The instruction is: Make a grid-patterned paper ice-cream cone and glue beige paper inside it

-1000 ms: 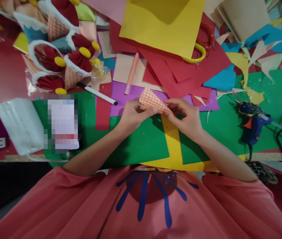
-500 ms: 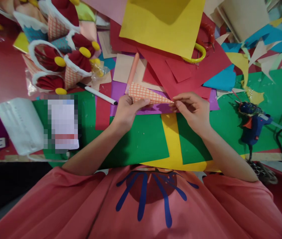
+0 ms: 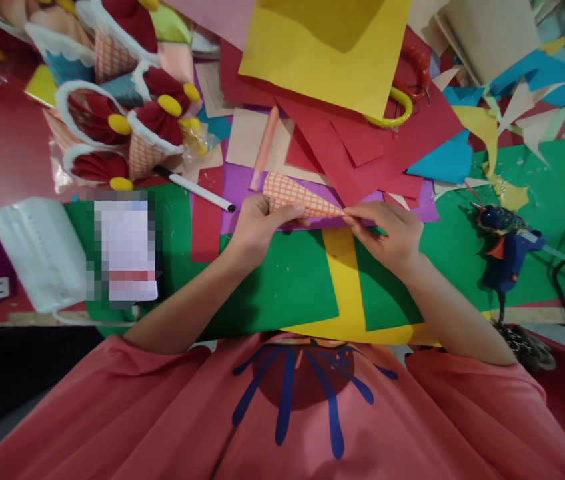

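An orange-and-cream checked cone (image 3: 302, 195) lies sideways between my hands, its wide end to the left and its tip to the right. My left hand (image 3: 257, 223) is closed round the wide end, thumb along the near side; the fingers beneath are mostly hidden. With thumb and forefinger, my right hand (image 3: 387, 230) pinches the narrow tip. Just beyond the cone lie a peach-coloured stick (image 3: 264, 147) and a purple sheet (image 3: 235, 180). A white marker with black ends (image 3: 202, 191) rests to the left.
Finished-looking cones with white trim (image 3: 147, 143) crowd the back left. A blue glue gun (image 3: 505, 257) stands on the green sheet (image 3: 537, 180) at right. Yellow-handled scissors (image 3: 400, 110) lie partly under a yellow sheet (image 3: 327, 53). A white box-like object (image 3: 40, 253) sits at left beside a blurred-out phone-shaped item.
The cone has turned slightly, its tip a little lower and further left. My right hand's fingers have closed into a tighter pinch on the tip. My left hand has shifted slightly right.
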Demonstrator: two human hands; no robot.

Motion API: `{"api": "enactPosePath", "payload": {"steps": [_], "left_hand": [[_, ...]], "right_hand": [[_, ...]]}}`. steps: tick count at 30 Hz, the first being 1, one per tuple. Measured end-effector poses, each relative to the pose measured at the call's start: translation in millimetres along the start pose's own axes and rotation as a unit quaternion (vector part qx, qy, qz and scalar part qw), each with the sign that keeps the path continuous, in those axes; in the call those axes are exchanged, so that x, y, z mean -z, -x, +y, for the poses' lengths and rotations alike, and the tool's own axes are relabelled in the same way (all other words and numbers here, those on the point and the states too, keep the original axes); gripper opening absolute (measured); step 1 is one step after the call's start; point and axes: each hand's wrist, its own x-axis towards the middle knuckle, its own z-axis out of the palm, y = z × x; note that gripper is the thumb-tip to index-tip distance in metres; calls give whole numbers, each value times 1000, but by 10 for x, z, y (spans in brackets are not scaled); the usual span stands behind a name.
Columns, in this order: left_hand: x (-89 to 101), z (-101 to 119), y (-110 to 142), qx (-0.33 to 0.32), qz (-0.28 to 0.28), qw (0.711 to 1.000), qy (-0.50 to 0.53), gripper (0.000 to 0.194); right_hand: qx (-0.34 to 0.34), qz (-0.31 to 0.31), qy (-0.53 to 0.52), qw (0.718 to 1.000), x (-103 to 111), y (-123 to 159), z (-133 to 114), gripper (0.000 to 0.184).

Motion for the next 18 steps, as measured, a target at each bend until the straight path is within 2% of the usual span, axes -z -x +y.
{"api": "enactPosePath", "payload": {"steps": [4, 7, 10, 13, 16, 18], "left_hand": [[5, 22, -11, 17, -9, 1000, 6, 19], [16, 36, -22, 17, -17, 1000, 5, 22], [32, 37, -26, 8, -7, 1000, -26, 26], [54, 9, -11, -6, -6, 998, -56, 30], [66, -33, 26, -7, -63, 994, -85, 34], [56, -47, 56, -4, -109, 989, -105, 37]], "right_hand": [[64, -3, 28, 998, 1, 17, 66, 14], [58, -22, 35, 997, 31, 13, 97, 16], [20, -17, 41, 999, 72, 6, 101, 15], [-56, 10, 16, 998, 92, 4, 82, 13], [-117, 28, -44, 992, 79, 1, 37, 17], [-130, 9, -75, 989, 59, -6, -6, 22]]}}
